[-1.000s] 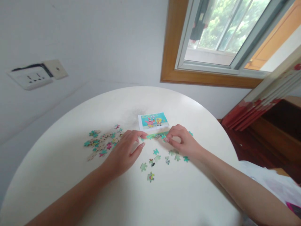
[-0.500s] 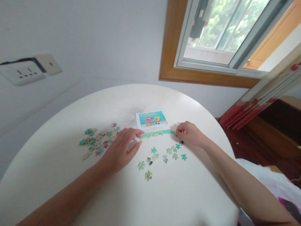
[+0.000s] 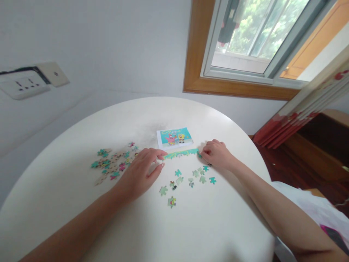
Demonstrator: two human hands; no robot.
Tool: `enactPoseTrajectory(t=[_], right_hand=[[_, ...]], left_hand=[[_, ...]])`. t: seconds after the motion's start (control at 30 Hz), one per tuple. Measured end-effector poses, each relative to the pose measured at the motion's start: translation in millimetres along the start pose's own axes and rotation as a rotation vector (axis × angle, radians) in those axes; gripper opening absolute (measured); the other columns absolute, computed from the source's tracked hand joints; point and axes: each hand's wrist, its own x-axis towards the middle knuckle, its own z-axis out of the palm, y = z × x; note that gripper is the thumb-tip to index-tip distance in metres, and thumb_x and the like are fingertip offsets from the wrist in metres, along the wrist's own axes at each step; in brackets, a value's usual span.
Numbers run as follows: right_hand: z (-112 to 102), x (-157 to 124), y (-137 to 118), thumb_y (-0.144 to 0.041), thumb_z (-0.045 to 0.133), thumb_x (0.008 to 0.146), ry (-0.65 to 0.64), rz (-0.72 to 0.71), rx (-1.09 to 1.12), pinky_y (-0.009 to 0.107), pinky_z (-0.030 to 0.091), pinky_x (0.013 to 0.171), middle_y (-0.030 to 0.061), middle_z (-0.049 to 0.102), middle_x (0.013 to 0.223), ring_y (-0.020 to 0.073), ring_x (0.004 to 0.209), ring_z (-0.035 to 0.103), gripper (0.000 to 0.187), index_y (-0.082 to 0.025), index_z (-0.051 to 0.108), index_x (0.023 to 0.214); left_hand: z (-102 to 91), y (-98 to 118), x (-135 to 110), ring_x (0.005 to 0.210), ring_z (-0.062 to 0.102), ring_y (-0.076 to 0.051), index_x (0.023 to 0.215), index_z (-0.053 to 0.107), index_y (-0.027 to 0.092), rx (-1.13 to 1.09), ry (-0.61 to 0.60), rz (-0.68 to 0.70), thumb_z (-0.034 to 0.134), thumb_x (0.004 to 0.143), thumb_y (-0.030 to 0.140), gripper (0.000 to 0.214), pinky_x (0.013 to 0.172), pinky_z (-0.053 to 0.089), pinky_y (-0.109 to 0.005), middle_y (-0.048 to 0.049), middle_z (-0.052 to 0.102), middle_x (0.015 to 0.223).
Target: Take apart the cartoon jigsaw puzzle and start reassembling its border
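A joined strip of teal jigsaw pieces (image 3: 181,154) lies across the table. My left hand (image 3: 141,171) rests at its left end, index fingertip against the strip and thumb held apart, so it is open. At the other end, my right hand (image 3: 217,154) is closed, its fingertips on a teal puzzle piece (image 3: 199,155) that they partly cover. Just behind the strip is a picture card (image 3: 174,137) with a pink and a yellow cartoon figure. Several loose puzzle pieces (image 3: 202,179) are scattered in front, mostly pale green and teal.
A pile of mixed puzzle pieces (image 3: 107,163) lies left of my left hand, which hides part of it. The round white table (image 3: 152,225) stands against a wall with a socket (image 3: 24,83). A wood-framed window (image 3: 245,85) and a red-and-white curtain (image 3: 286,120) are at the right.
My right hand has shifted slightly left, towards the strip's right end, and covers more of the pieces beside it. My left hand stays in place. The view has moved a little.
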Motion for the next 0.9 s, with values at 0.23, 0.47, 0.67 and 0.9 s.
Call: enactPoseTrajectory(t=[0.23,0.47,0.67,0.9], right_hand=[[-7,0,9,-0.030,0.050,0.088,0.125,-0.080,0.086,0.033,0.032,0.074,0.0052,0.065,0.081,0.0207,0.085,0.051,0.023,-0.020,0.066,0.075],[-6,1,16,-0.023,0.060,0.080,0.112,-0.165,0.164,0.031,0.034,0.078,0.0032,0.065,0.085,0.0191,0.086,0.052,0.012,-0.025,0.070,0.086],[-5,1,14,-0.028,0.062,0.081,0.078,-0.169,0.176,0.032,0.033,0.078,0.0030,0.066,0.085,0.0192,0.087,0.052,0.010,-0.025,0.070,0.087],[-4,1,16,-0.025,0.062,0.081,0.099,-0.180,0.180,0.031,0.033,0.077,0.0032,0.065,0.085,0.0192,0.086,0.052,0.011,-0.025,0.070,0.088]], left_hand=[[-0.3,-1,-1,0.088,0.054,-0.018,0.112,0.048,0.022,0.004,-0.005,0.002,0.047,0.092,0.021,0.021,0.084,0.044,-0.035,-0.0028,0.058,0.095],[0.7,-1,0,0.087,0.053,-0.018,0.111,0.048,0.021,-0.010,-0.007,0.011,0.047,0.092,0.020,0.019,0.083,0.044,-0.035,-0.0033,0.057,0.095],[1.5,-3,0,0.087,0.055,-0.019,0.111,0.049,0.021,-0.006,-0.019,0.006,0.046,0.092,0.023,0.019,0.084,0.044,-0.036,-0.0035,0.058,0.094],[1.1,-1,0,0.086,0.056,-0.019,0.110,0.051,0.021,-0.007,-0.019,-0.015,0.046,0.091,0.024,0.019,0.083,0.045,-0.035,-0.0031,0.060,0.094]])
